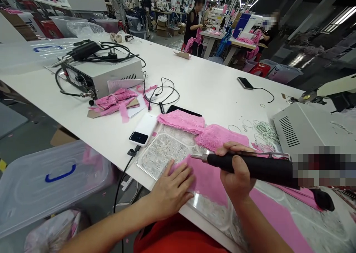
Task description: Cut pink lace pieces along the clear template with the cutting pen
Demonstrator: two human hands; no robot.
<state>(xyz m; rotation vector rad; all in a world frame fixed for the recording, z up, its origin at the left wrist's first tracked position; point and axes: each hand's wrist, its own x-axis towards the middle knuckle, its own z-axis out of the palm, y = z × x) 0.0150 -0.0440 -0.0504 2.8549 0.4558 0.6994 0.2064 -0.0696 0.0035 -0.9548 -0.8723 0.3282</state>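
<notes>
My right hand [237,171] is wrapped round a thick black handheld tool [258,167] with a narrow metal tip. That tip points left and sits over a piece of pink fabric [208,178]; whether it touches the cloth I cannot tell. Fingers spread, my left hand [174,188] lies flat on the left edge of the same fabric. Beneath is a clear plastic board [164,153] with a scratched, mottled surface. Two pink lace pieces [182,121] lie along the board's far side.
A white power bank [144,128] and a dark phone [183,110] lie beyond the board. Grey machine boxes stand at left [111,75] and right [314,130]. Thin elastic cords [264,132] are heaped at right. A lidded plastic bin [55,186] stands below the table's edge.
</notes>
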